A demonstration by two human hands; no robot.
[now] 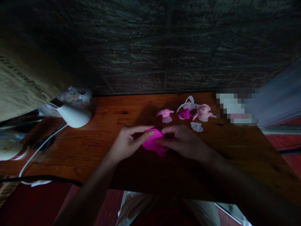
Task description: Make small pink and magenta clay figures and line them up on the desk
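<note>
Both my hands meet over the middle of a reddish wooden table (235, 147). My left hand (127, 142) and my right hand (183, 141) are closed in a pinch on one bright magenta lump of soft material (154, 142), held between the fingertips just above the tabletop. Behind the hands lie a small pale pink figure (166, 115), a small magenta piece (185, 114), a larger pale pink figure (203, 113), a whitish strip (189, 103) and a flat whitish scrap (196, 126).
A white lamp head (74, 115) on a thin white arm stands at the left, with crumpled clear plastic (75, 95) behind it. A cardboard box (23, 84) fills the far left. A dark brick-pattern wall runs behind the table. A dark cable (39, 179) crosses the near left edge.
</note>
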